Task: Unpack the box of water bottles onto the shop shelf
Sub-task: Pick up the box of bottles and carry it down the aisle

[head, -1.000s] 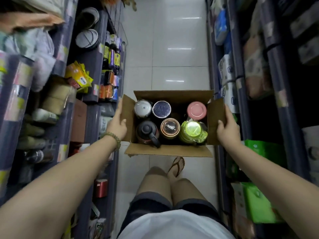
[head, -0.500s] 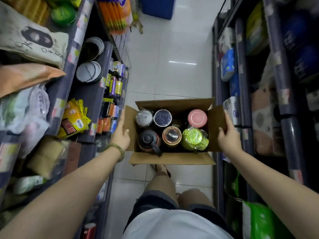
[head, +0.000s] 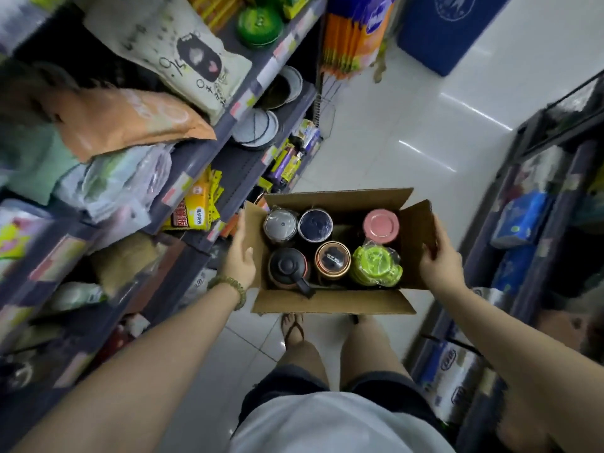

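Clasping the cardboard box (head: 330, 302) of bottles (head: 331, 261) — left hand (head: 242, 256), right hand (head: 439, 256), each grip curled round a side flap.

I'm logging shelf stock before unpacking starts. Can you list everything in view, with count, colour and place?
cardboard box: one, brown, flaps open, carried over the aisle floor
bottles: six, upright in the box; lids grey, dark blue, pink, black, copper-rimmed, green in plastic wrap
cushion: one, cream with black print, upper left shelf
yellow packets: a stack, left shelf beside the box
blue container: one, on the floor far up the aisle
tissue packs: blue, right shelves
left hand: holds the box's left side, bead bracelet on wrist
right hand: holds the right flap
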The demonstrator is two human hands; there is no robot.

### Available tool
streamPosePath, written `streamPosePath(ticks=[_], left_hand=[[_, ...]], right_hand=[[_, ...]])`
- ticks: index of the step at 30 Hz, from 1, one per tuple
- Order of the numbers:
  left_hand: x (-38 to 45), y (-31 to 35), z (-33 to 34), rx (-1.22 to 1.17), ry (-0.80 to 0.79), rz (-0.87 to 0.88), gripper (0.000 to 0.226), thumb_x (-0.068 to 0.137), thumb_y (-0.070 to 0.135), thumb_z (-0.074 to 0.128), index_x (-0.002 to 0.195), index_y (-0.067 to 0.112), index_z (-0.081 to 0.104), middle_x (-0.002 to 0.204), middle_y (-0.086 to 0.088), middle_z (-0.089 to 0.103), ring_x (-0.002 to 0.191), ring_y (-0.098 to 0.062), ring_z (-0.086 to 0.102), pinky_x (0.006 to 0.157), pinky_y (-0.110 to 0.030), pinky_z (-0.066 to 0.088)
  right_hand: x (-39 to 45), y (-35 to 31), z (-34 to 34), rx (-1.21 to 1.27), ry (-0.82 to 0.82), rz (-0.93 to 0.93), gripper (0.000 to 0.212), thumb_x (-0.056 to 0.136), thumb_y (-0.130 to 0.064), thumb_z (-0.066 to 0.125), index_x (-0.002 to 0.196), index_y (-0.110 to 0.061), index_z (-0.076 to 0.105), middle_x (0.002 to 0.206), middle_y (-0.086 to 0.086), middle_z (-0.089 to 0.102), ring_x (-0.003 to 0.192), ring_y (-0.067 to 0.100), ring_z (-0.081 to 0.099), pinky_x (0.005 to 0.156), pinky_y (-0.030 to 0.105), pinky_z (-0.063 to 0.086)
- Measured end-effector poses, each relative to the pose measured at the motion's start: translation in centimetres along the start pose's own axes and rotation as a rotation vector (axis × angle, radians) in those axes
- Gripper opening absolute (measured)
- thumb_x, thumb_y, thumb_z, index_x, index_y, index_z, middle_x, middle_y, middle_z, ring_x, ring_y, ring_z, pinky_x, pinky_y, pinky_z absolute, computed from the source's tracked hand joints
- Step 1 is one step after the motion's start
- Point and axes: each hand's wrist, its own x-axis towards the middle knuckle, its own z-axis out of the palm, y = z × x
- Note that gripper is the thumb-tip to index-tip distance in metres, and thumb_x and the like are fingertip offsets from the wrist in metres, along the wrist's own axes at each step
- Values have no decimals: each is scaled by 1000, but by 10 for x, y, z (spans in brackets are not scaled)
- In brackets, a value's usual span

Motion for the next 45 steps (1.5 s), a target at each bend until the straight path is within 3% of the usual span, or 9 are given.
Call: streamPosePath(ticks=[10, 16, 21, 25, 29, 32, 35, 39, 45], left_hand=[[-70, -19, 25, -188, 483, -644, 75, 96, -1, 38, 150, 39, 7, 136, -22, 52, 114, -40, 56, 90, -39, 44], [-157, -33, 55, -551, 790, -907, 66, 98, 2, 37, 152, 30, 12, 145, -17, 43, 131, -37, 42, 108, -43, 32], [-243, -54, 96, -657, 1056, -1011, 73, 95, -4, 39, 152, 28, 7, 146, -15, 42, 131, -34, 42, 101, -24, 28], [-310, -76, 132, -754, 1204, -1156, 74, 96, 3, 42, 151, 36, 6, 139, -20, 50, 125, -40, 48, 98, -31, 35], [-367, -86, 161, -834, 1365, -1283, 74, 96, 5, 40, 149, 44, 6, 137, -18, 53, 121, -39, 52, 100, -34, 38], [-398, -95, 187, -836, 1498, -1393, 77, 92, 2, 42, 150, 43, 9, 125, -23, 61, 112, -40, 58, 88, -31, 41], [-419, -102, 209, -857, 1565, -1480, 80, 90, -4, 42, 152, 34, 10, 136, -15, 55, 117, -38, 56, 88, -24, 36], [-424, -111, 229, -913, 1664, -1486, 80, 89, -10, 39, 152, 28, 9, 145, -3, 43, 129, -18, 41, 100, -20, 27], [-403, -151, 271, -1041, 1771, -1582, 78, 92, -8, 39, 152, 31, 10, 133, 19, 33, 121, -1, 33, 100, -14, 25]], right_hand=[[97, -94, 49, -233, -532, -550, 64, 92, 4, 42, 149, -21, 26, 133, -15, 39, 129, 13, 42, 103, 20, 29], [71, -147, 124, -564, -771, -860, 66, 94, -4, 43, 151, -29, 21, 119, 23, 64, 102, 45, 60, 79, 37, 45], [-9, -158, 197, -684, -979, -1121, 61, 96, -4, 42, 151, -23, 22, 119, 24, 63, 100, 45, 59, 66, 30, 36], [-88, -144, 251, -721, -1161, -1333, 64, 86, -22, 37, 149, -9, 29, 139, 22, 51, 120, 44, 52, 97, 38, 38], [-169, -116, 288, -758, -1242, -1465, 58, 90, -15, 43, 145, -2, 31, 142, 26, 46, 125, 45, 48, 99, 32, 28], [-223, -98, 304, -780, -1399, -1497, 56, 94, 2, 47, 147, -4, 28, 142, 25, 46, 127, 39, 46, 97, 23, 27], [-264, -77, 327, -783, -1631, -1540, 59, 93, -4, 44, 148, -4, 25, 138, 22, 50, 122, 25, 49, 97, 16, 32], [-295, -60, 356, -865, -1748, -1522, 65, 88, -18, 39, 151, -14, 23, 140, 13, 51, 126, 24, 49, 108, 32, 36], [-329, -15, 410, -1007, -1840, -1647, 61, 96, 1, 41, 151, -14, 21, 147, 10, 42, 130, 19, 42, 107, 27, 32]])
